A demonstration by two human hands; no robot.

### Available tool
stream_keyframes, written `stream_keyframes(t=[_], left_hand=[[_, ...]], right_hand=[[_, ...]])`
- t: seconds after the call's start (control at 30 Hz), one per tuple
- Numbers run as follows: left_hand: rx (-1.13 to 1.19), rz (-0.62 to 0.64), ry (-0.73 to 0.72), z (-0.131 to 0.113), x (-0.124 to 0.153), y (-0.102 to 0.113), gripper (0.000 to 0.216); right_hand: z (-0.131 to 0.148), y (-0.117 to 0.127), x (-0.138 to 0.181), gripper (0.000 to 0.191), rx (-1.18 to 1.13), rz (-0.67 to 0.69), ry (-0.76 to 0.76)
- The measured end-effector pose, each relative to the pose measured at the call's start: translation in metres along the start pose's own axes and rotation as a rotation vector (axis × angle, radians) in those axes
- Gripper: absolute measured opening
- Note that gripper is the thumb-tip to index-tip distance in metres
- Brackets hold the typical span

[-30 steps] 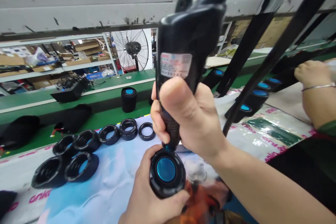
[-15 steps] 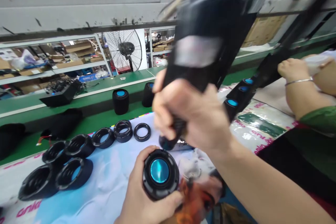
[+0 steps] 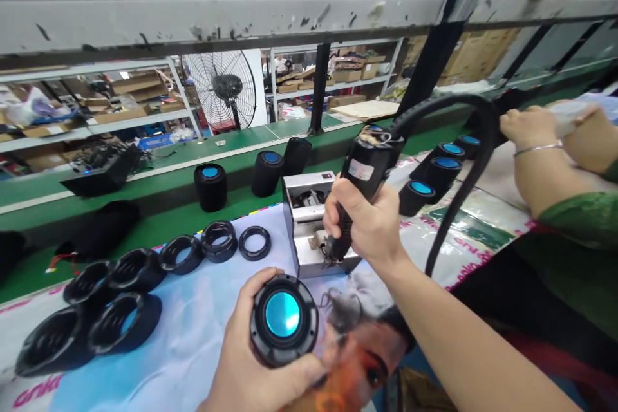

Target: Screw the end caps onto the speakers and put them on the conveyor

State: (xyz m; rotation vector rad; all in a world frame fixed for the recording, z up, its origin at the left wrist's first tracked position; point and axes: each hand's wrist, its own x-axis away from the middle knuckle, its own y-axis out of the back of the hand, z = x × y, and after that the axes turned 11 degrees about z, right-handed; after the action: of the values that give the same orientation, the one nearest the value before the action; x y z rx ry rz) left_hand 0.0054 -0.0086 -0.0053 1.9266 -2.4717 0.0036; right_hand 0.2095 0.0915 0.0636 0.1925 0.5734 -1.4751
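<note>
My left hand (image 3: 261,347) is wrapped round a black cylindrical speaker (image 3: 300,347), with its shiny blue round face turned up toward me. My right hand (image 3: 369,225) grips an electric screwdriver (image 3: 369,167) by its dark handle; a thick black cable loops from its top. The screwdriver's lower end points down at the front of a metal screw feeder (image 3: 309,215), though whether the tip touches a screw cannot be made out. Left of the feeder lies a flat black ring (image 3: 254,243), beside several deeper black rings (image 3: 136,268).
Blue-topped black speakers (image 3: 210,188) stand along the green bench (image 3: 241,196), with more (image 3: 418,196) on the right. A co-worker's arm (image 3: 541,167) reaches in at the right. A metal beam (image 3: 145,22) crosses above; a fan (image 3: 222,90) stands behind.
My right hand has lowered the screwdriver to the screw feeder, which it hid from view before. My left hand still holds the speaker in nearly the same spot.
</note>
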Motion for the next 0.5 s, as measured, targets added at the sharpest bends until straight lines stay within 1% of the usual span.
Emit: stream_keyframes(t=[0.1, 0.17, 0.23, 0.3, 0.37, 0.4, 0.47, 0.5], left_hand=[[0.012, 0.001, -0.007, 0.007, -0.002, 0.003, 0.1], [0.037, -0.001, -0.007, 0.011, -0.004, 0.004, 0.115], [0.061, 0.013, 0.003, 0.013, -0.007, 0.006, 0.125], [0.082, 0.047, 0.015, 0.012, -0.008, 0.007, 0.123], [0.091, 0.088, 0.008, 0.011, -0.008, 0.008, 0.116], [0.091, 0.104, -0.006, 0.011, -0.009, 0.009, 0.114], [0.076, 0.122, -0.046, 0.013, -0.009, 0.01, 0.113], [0.066, 0.125, -0.065, 0.014, -0.009, 0.01, 0.113]], right_hand=[[0.019, -0.005, 0.002, 0.043, -0.053, 0.019, -0.033], [0.039, -0.012, 0.004, 0.049, -0.108, 0.0, 0.008], [0.061, -0.021, 0.007, 0.051, -0.168, 0.026, 0.067], [0.078, -0.03, 0.01, 0.041, -0.223, 0.142, 0.092], [0.09, -0.037, 0.014, 0.031, -0.264, 0.291, 0.07], [0.094, -0.041, 0.016, 0.032, -0.279, 0.345, 0.046], [0.1, -0.046, 0.02, 0.039, -0.277, 0.393, -0.032], [0.102, -0.049, 0.022, 0.04, -0.269, 0.412, -0.073]])
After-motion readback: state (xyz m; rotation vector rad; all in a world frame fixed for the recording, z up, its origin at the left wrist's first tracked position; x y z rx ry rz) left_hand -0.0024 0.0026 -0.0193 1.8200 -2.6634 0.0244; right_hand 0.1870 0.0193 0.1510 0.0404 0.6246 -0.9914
